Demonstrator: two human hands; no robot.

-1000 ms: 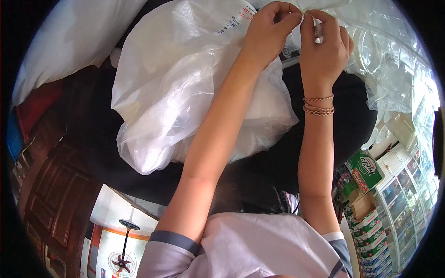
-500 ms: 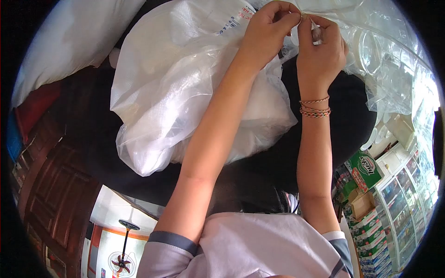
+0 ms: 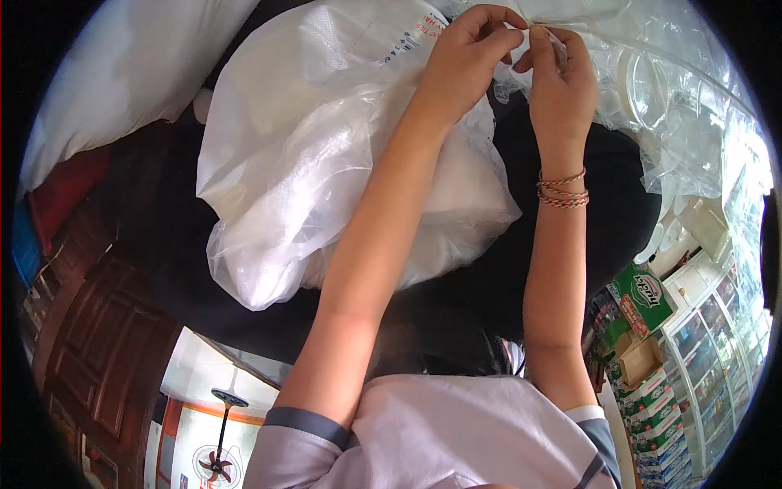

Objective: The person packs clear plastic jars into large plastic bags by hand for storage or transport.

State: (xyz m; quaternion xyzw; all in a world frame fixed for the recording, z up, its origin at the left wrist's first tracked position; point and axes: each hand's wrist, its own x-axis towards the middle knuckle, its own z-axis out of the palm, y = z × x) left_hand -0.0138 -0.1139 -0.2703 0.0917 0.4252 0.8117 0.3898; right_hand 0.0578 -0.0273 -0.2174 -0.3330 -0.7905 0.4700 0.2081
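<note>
Near the top edge, my left hand point(image 3: 466, 63) pinches thumb and forefinger together at the edge of a clear plastic bag point(image 3: 664, 49). My right hand point(image 3: 564, 94), with braided cords around the wrist, meets it fingertip to fingertip and also pinches there. The bit of plastic between the fingertips is too small to make out well. Round clear plastic pieces point(image 3: 639, 85), like lids or cups, show through the bag. Under my left forearm a white sack with a translucent plastic layer point(image 3: 285, 179) lies on my lap, printed red and blue at its top.
Another white sack point(image 3: 138, 65) bulges at the upper left. Green cartons point(image 3: 643, 297) and stacked boxes point(image 3: 656, 416) stand by a glass-fronted cabinet point(image 3: 709, 350) on the right. A dark wooden door point(image 3: 106, 350) and a fan point(image 3: 217, 464) are at the lower left.
My right hand has turned slightly and its fingers have shifted at the pinch. The clear bit seen in its palm earlier no longer shows. My left hand has barely moved.
</note>
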